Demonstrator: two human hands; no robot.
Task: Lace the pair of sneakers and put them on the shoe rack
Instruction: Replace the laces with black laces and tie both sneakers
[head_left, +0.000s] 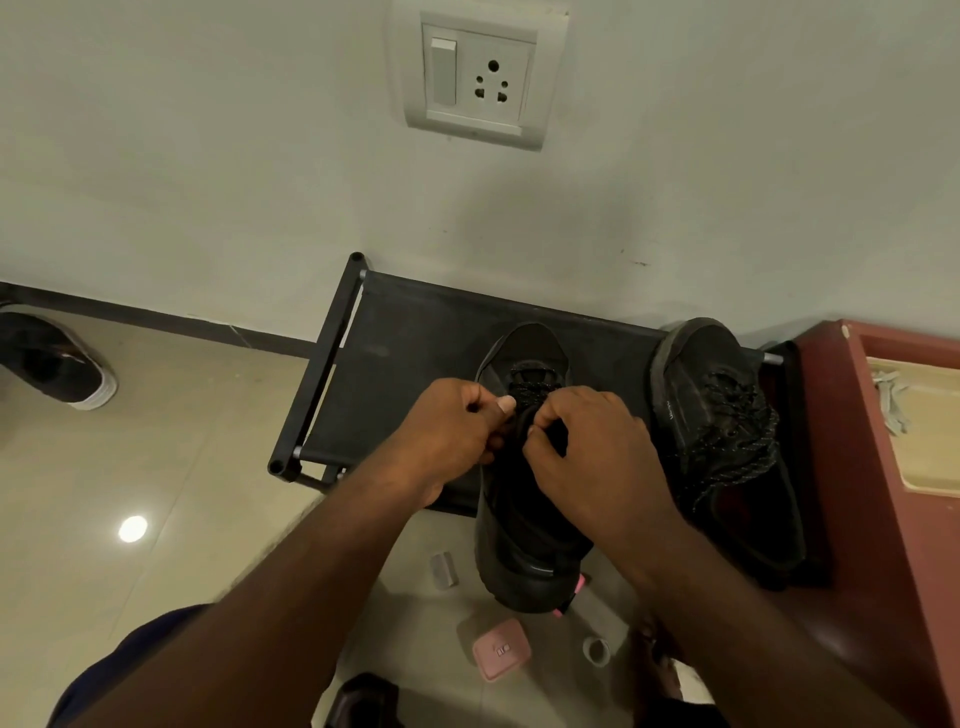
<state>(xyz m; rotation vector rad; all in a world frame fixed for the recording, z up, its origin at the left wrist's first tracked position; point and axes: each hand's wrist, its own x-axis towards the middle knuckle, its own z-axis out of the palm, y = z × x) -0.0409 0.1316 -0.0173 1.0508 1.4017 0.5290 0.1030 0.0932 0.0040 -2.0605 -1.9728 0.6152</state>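
Seen from the head camera, the black shoe rack (410, 332) stands against the wall at centre. One sneaker (524, 525) sits on its front edge, heel hanging off toward 6 o'clock. The left hand (452, 431) and right hand (592, 441) meet over its tongue, fingers curled, each pinching the speckled lace (535, 391). The second sneaker (717, 415) lies on the rack at 3 o'clock, laces loose. A wall socket (475, 78) hangs at 12, and a stray shoe (57, 358) rests at 9.
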